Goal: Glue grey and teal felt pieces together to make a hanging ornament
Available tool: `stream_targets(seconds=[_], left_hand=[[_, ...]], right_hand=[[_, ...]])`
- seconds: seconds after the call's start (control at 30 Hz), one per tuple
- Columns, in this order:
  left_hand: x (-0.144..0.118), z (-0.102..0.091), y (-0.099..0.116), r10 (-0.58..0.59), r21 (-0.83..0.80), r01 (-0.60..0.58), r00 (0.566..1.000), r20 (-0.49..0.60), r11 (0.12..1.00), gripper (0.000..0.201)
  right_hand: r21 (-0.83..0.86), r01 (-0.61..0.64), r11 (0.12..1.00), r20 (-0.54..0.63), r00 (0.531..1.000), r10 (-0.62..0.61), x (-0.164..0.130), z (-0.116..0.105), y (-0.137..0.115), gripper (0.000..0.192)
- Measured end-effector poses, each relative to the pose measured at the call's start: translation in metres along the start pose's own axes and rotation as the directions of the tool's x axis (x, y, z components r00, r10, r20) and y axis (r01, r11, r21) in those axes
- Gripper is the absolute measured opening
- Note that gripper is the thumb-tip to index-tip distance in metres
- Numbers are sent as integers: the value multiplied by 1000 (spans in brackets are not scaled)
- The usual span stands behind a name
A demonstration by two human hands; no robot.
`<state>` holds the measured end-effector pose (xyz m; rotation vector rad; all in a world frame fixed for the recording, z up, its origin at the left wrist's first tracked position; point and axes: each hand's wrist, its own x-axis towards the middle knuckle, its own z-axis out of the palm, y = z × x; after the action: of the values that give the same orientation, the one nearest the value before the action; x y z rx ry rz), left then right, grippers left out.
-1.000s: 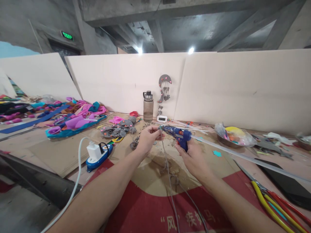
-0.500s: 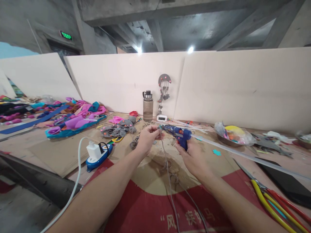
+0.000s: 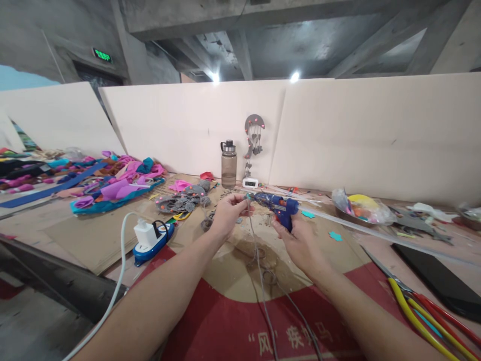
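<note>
My right hand (image 3: 298,240) is wrapped round the handle of a blue glue gun (image 3: 283,210), with a long clear glue stick (image 3: 349,228) running out of its back to the right. The gun's nozzle points left, close to the fingertips of my left hand (image 3: 227,215). Those fingers pinch a small teal piece (image 3: 248,197), from which a grey cord (image 3: 259,271) hangs down over the cardboard toward me. Whether the nozzle touches the piece I cannot tell.
Grey felt pieces (image 3: 180,200) lie left of my hands, beyond a blue power strip (image 3: 154,245). A water bottle (image 3: 229,165) and small clock (image 3: 250,183) stand behind. At right are a bowl (image 3: 347,215), a black phone (image 3: 436,278) and scissors (image 3: 404,296). Teal cutouts (image 3: 335,235) lie nearby.
My right hand and the glue gun have shifted very slightly to the right, and the trailing glue stick has swung a little upward. My left hand keeps its pinch almost unmoved.
</note>
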<state>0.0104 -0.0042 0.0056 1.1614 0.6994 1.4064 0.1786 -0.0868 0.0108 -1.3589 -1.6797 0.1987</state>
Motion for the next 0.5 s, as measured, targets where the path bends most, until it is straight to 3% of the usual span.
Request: stream_targets(seconds=[0.13, 0.3, 0.37, 0.43, 0.5], left_hand=[[2, -2, 1, -22, -53, 22, 1000, 1, 998, 33], [7, -7, -3, -78, -101, 74, 996, -40, 992, 33], [9, -8, -6, -91, -77, 87, 995, -51, 993, 31], [9, -9, -8, -81, -17, 80, 995, -52, 997, 27], [9, -10, -10, -33, 108, 39, 998, -54, 993, 21]], right_hand=[[161, -127, 979, 33, 992, 123, 2, -3, -1, 23], [578, -331, 746, 134, 940, 314, 13, -10, 10, 28], [546, -417, 727, 181, 905, 384, 18, -13, 26, 24], [384, -469, 795, 213, 883, 418, 22, -15, 49, 18], [150, -362, 920, 190, 924, 333, 25, -18, 72, 23]])
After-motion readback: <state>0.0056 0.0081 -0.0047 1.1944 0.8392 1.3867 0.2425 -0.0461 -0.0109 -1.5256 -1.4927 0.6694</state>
